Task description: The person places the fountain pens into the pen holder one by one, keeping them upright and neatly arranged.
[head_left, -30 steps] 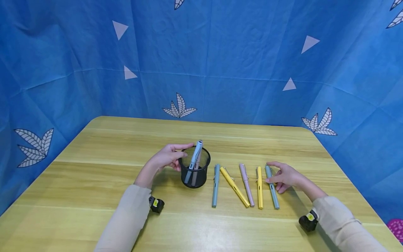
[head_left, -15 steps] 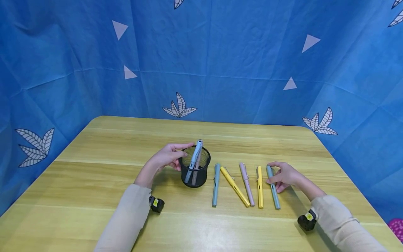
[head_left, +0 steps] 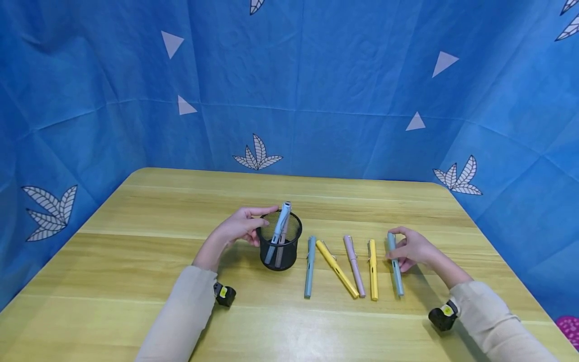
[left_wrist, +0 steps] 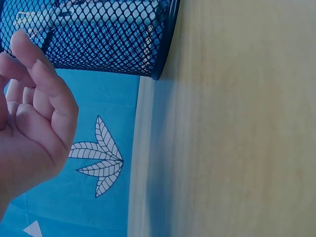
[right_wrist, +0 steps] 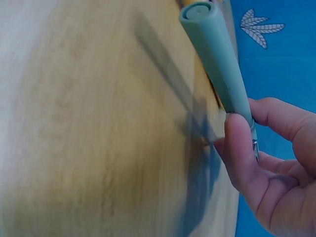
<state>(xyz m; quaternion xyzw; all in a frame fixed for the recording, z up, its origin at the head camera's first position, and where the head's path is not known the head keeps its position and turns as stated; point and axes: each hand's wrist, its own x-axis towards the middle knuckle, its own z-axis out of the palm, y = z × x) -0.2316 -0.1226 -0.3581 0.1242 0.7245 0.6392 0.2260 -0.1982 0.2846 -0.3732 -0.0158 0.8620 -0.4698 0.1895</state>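
Observation:
In the head view my left hand (head_left: 241, 224) holds the near-left rim of a black mesh pen holder (head_left: 289, 256), thumb and index finger at its top. A pale blue pen (head_left: 281, 226) and a pale purple pen lean inside it. The left wrist view has the same hand (left_wrist: 39, 118) beside the mesh wall (left_wrist: 98, 49). My right hand (head_left: 413, 248) pinches a teal pen (head_left: 395, 269) between thumb and fingers. In the right wrist view this pen (right_wrist: 217, 59) is tilted, raised off the table, its shadow apart from it.
Between the holder and my right hand lie another teal pen (head_left: 310, 266), a slanted yellow pen (head_left: 336, 268), a purple pen (head_left: 354, 265) and an upright-lying yellow pen (head_left: 373, 270). The wooden table (head_left: 135, 281) ends at a blue patterned cloth (head_left: 294, 75).
My right hand has closed on the teal pen at the far right and lifted it slightly, moving it a little right and away from me. The left hand and holder have not moved.

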